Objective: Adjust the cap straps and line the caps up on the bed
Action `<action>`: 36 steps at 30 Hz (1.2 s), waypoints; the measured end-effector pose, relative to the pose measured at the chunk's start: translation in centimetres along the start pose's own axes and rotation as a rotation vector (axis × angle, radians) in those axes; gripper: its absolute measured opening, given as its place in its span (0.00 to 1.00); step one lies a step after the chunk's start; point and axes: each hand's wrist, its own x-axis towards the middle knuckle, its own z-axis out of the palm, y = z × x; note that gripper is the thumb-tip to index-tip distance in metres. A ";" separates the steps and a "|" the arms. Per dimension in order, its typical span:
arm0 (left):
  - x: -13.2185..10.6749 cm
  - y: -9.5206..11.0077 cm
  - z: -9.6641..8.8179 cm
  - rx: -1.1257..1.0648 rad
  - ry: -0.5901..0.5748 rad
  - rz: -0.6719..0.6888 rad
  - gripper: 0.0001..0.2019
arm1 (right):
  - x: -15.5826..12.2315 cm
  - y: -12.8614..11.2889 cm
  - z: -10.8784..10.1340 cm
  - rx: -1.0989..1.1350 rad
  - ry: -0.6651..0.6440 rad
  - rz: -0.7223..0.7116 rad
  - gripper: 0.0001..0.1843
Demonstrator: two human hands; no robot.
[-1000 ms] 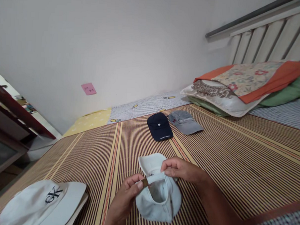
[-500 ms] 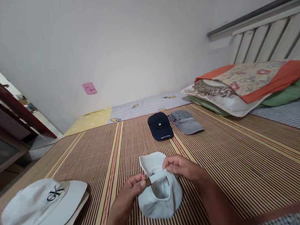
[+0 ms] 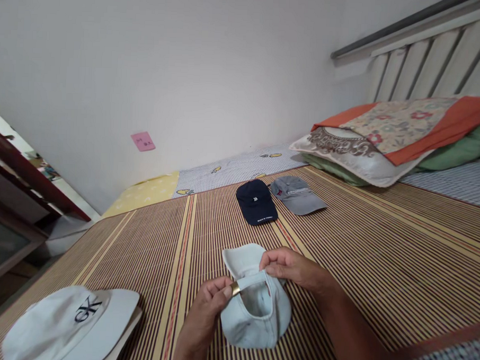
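Note:
A pale blue baseball cap (image 3: 253, 326) lies in front of me on the striped mat, its back opening facing up and its brim pointing away. My left hand (image 3: 204, 311) pinches the strap at its brass-coloured buckle (image 3: 235, 288), on the left side of the opening. On the other side, my right hand (image 3: 286, 267) is closed on the strap's right end, near the cap's edge. The strap spans the opening between both hands. Part of the brim is hidden behind my right fingers.
Farther off lie a navy cap (image 3: 257, 202) and a grey cap (image 3: 298, 196), side by side. White caps (image 3: 58, 323), stacked, sit at the lower left on the striped mat (image 3: 380, 250). Pillows (image 3: 385, 130) are piled at the back right by the headboard (image 3: 436, 61).
Both hands keep almost the same place on the cap. The buckle has tilted slightly and now catches the light.

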 end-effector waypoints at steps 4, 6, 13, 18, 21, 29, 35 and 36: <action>0.0 -0.1 0.0 -0.010 -0.010 0.013 0.23 | 0.1 0.1 -0.1 0.000 -0.001 0.001 0.25; 0.0 -0.1 0.0 -0.020 -0.011 0.016 0.23 | 0.1 0.2 -0.1 0.001 0.000 0.000 0.24; 0.0 -0.5 0.2 -0.146 0.037 0.021 0.23 | 0.0 0.2 -0.1 0.005 0.008 -0.007 0.24; -0.2 -0.7 -0.3 -0.196 0.059 0.102 0.22 | -0.2 -0.2 -0.3 0.031 0.028 -0.016 0.25; -0.3 -0.7 -0.8 -0.209 0.031 0.114 0.21 | -0.3 -0.3 -0.4 0.044 0.045 -0.031 0.25; -0.3 -0.5 -1.7 -0.081 -0.062 0.095 0.22 | -0.6 -0.2 -0.9 0.083 0.107 -0.047 0.24; 0.0 -0.7 -1.9 0.027 -0.002 0.089 0.18 | -0.7 -0.1 -1.0 0.098 0.121 -0.039 0.24; 0.0 -0.6 -1.8 0.038 -0.002 0.086 0.18 | -0.7 -0.2 -1.1 0.100 0.122 -0.037 0.24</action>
